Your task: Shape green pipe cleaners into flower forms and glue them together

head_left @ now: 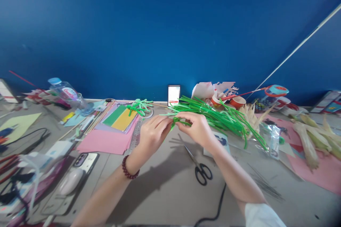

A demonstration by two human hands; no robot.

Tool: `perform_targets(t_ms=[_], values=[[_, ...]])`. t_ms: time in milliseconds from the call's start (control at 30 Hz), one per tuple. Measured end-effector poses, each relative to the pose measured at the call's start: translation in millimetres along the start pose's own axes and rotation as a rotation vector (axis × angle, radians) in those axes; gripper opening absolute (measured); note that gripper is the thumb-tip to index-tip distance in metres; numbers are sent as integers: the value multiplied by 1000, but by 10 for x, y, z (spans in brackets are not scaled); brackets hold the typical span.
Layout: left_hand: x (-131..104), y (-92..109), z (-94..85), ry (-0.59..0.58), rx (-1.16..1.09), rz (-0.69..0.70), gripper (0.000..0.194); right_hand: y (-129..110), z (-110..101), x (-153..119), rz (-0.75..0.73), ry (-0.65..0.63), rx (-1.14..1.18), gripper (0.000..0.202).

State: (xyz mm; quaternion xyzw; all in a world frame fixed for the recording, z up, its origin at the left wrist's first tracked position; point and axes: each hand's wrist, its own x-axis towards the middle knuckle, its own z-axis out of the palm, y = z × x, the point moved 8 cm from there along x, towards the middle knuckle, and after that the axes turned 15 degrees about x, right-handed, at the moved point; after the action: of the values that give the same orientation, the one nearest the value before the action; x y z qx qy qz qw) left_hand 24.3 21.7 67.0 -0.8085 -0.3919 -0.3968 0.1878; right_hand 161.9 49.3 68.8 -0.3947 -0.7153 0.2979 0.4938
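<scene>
White sleeve (262, 215) sits nearest, bottom right. Left hand (153, 131): grip closed, fingertips pinching a small green fuzzy piece (174, 120). Right hand (197, 126): thumb and fingers clamped on it too. Piece is held up between both hands, above the counter (165, 202), beside the green stem bundle (213, 113). Best handling, judged: anchor with one grip, bend in small moves with the other, pinch close to the join (exact join hidden by fingers). Scissors (203, 173) lie below the hands, blades toward them; keep wrists clear.
</scene>
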Motion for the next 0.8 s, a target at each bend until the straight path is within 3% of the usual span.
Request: perform_targets(t_ms=[267, 467, 800], values=[[-10, 150, -66, 110, 268, 111, 13, -46, 31, -29, -59, 11, -18, 15], [12, 129, -30, 94, 243, 65, 12, -62, 56, -37, -68, -2, -36, 18], [84, 17, 98, -134, -23, 100, 12, 1, 56, -8, -29, -149, -24, 21]])
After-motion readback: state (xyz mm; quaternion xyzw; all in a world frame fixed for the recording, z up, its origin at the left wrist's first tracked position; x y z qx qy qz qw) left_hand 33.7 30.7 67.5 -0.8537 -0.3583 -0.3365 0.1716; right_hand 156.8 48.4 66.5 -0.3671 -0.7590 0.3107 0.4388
